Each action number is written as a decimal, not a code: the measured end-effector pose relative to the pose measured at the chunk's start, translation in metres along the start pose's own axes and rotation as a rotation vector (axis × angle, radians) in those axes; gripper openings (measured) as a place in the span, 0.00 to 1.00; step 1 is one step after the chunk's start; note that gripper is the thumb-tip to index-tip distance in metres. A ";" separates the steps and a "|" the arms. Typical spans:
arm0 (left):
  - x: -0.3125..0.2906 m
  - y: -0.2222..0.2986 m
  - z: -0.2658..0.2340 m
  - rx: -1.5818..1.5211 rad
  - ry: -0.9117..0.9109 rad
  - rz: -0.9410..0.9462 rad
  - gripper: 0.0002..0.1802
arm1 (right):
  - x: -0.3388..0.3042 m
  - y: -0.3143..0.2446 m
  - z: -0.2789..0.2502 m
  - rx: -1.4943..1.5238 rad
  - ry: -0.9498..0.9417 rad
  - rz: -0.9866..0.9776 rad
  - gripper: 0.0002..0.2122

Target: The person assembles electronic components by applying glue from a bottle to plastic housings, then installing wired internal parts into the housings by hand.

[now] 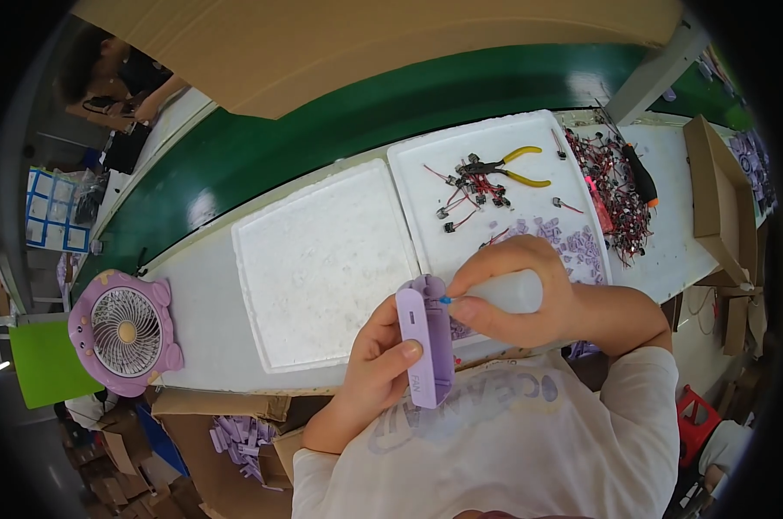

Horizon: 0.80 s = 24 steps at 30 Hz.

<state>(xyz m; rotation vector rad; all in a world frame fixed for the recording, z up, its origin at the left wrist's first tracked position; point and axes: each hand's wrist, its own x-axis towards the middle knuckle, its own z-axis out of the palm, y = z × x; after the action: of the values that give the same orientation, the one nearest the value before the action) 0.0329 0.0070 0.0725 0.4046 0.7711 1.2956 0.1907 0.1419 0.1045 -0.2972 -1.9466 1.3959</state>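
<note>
My left hand point(379, 362) grips a purple plastic fan housing point(417, 346), a long hollow shell tilted upright in front of my chest. Closed around a small white squeeze bottle point(514, 292) is my right hand point(530, 281); the bottle's blue tip point(446, 300) points at the upper end of the housing. Whether the tip touches the plastic I cannot tell. Beyond my right hand, a white foam tray point(426, 186) carries small wired switches point(478, 186), pliers with yellow handles point(521, 169) and many tiny purple plastic pieces point(573, 238).
Left of that tray lies a second white foam board point(322, 268). A purple desk fan point(125, 333) stands at the table's left end. At right are a heap of wired parts point(621, 186), a screwdriver point(641, 173) and a cardboard box point(720, 199). A box of purple housings point(240, 441) sits below. Someone works at far left.
</note>
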 end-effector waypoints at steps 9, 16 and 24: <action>0.003 -0.002 0.007 0.081 0.127 0.055 0.34 | 0.004 -0.006 -0.016 -0.041 0.062 0.035 0.06; 0.008 -0.011 -0.001 0.171 0.128 0.266 0.27 | 0.030 0.072 -0.106 -1.153 0.090 0.185 0.10; 0.014 -0.006 -0.043 -0.271 -0.307 0.235 0.21 | 0.016 0.067 -0.100 -1.172 -0.141 0.161 0.14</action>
<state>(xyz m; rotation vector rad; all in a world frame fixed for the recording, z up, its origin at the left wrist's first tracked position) 0.0083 0.0128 0.0347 0.4708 0.2905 1.4911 0.2310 0.2502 0.0674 -0.9046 -2.7073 0.1906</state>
